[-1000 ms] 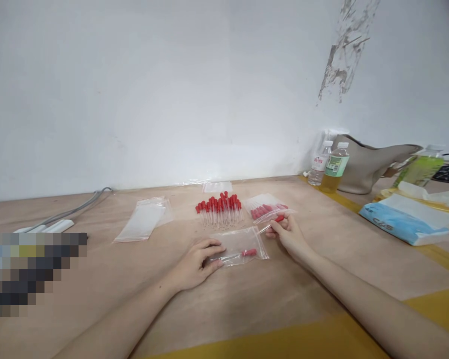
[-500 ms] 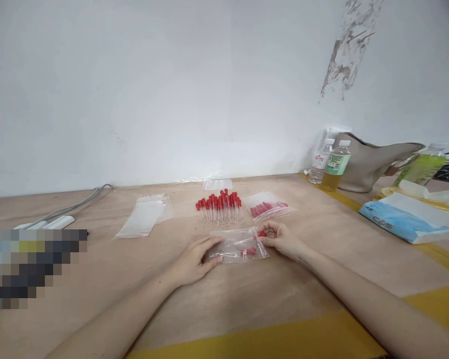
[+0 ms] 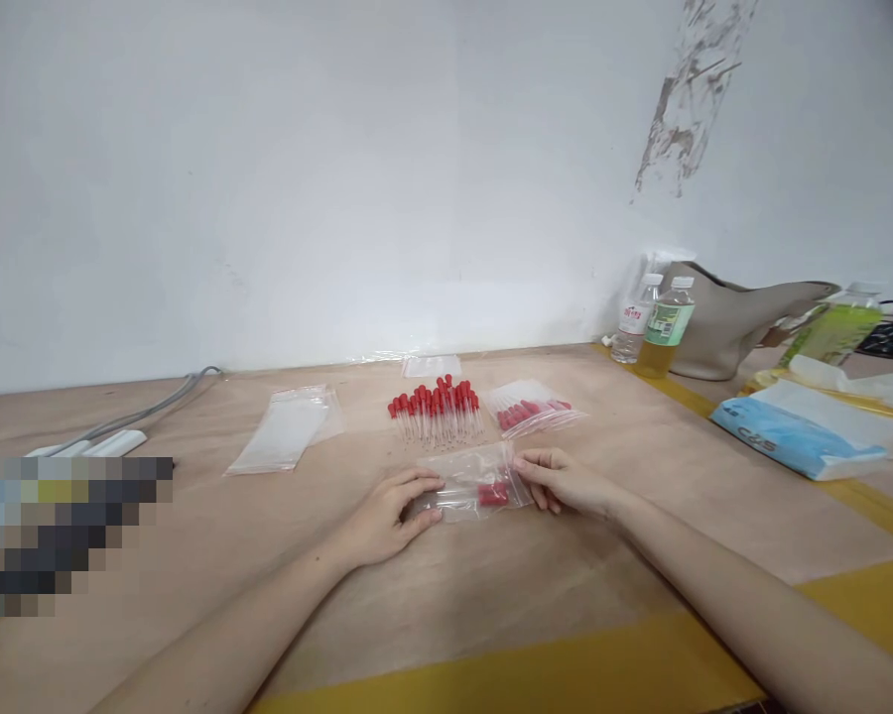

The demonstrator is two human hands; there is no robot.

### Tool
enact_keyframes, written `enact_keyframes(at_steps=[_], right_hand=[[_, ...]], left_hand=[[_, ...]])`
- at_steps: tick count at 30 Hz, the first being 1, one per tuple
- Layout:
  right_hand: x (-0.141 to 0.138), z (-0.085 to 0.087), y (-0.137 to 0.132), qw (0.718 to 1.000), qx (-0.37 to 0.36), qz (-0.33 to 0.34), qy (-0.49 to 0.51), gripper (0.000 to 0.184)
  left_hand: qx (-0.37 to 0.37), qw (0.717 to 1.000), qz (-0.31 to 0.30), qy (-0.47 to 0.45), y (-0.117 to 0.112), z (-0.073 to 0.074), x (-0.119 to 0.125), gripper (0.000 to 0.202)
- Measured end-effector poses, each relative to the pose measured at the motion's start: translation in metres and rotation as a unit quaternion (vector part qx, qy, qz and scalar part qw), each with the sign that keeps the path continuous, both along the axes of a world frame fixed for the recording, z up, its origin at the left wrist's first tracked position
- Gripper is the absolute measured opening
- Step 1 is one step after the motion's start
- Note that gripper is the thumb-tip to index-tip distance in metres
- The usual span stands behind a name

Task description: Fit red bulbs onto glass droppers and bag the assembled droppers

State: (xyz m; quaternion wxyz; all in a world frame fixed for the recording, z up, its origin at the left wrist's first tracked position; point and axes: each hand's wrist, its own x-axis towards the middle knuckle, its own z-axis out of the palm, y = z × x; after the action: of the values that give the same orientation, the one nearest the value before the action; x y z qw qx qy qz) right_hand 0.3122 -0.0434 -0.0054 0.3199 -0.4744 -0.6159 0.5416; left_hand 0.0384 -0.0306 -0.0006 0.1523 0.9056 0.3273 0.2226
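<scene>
A small clear zip bag point(image 3: 478, 483) with red-bulbed glass droppers inside lies on the wooden table point(image 3: 491, 585) between my hands. My left hand point(image 3: 389, 513) presses on the bag's left end with curled fingers. My right hand point(image 3: 562, 481) pinches the bag's right end. Behind the bag lies a row of loose red-capped droppers point(image 3: 438, 412). To their right rests another filled clear bag point(image 3: 530, 410).
A stack of empty clear bags point(image 3: 287, 428) lies at the left, and one more bag point(image 3: 432, 366) by the wall. Two bottles point(image 3: 656, 322), a beige bag point(image 3: 740, 322) and a blue tissue pack point(image 3: 796, 434) sit at the right. A grey cable point(image 3: 145, 412) runs at far left.
My right hand brought a dropper from beside the filled bag to the bag's mouth; the dropper is now inside and the hand grips the bag's right end. My left hand stayed put.
</scene>
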Motion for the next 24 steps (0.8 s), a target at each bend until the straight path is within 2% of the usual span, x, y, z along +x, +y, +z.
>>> enact_keyframes(at_steps=[4,8,10,14,16,18,21,22,24], right_hand=[[-0.003,0.004,-0.004,1.0,-0.02,0.004,-0.013,0.035],[-0.008,0.0,-0.002,0.995,-0.005,-0.096,-0.033,0.034],[-0.006,-0.003,-0.001,0.992,-0.02,-0.118,-0.036,0.039],[0.003,-0.002,-0.001,0.992,-0.056,-0.092,-0.06,0.056],[0.007,0.003,0.005,0.99,-0.023,-0.109,-0.088,0.05],[0.008,0.009,0.018,0.979,0.065,-0.149,-0.126,0.031],[0.001,0.017,0.05,0.934,0.205,-0.196,-0.215,0.011],[-0.004,0.019,0.063,0.921,0.213,-0.209,-0.249,0.009],[-0.016,0.021,0.09,0.915,0.218,-0.219,-0.259,0.009]], left_hand=[[0.0,1.0,0.001,-0.002,0.001,-0.001,0.0,0.033],[-0.003,1.0,0.002,-0.005,0.0,-0.001,0.0,0.033],[-0.006,1.0,0.001,-0.005,0.0,-0.001,-0.001,0.034],[-0.012,1.0,0.005,-0.003,0.0,0.0,-0.001,0.034],[-0.013,1.0,0.004,-0.001,0.001,0.0,-0.001,0.034],[-0.012,1.0,0.001,-0.001,0.001,0.0,-0.001,0.034],[-0.01,1.0,0.0,-0.006,0.001,-0.002,-0.001,0.034],[-0.01,1.0,-0.001,-0.009,0.001,-0.002,-0.002,0.034],[-0.011,1.0,-0.002,-0.012,0.001,-0.003,-0.002,0.034]])
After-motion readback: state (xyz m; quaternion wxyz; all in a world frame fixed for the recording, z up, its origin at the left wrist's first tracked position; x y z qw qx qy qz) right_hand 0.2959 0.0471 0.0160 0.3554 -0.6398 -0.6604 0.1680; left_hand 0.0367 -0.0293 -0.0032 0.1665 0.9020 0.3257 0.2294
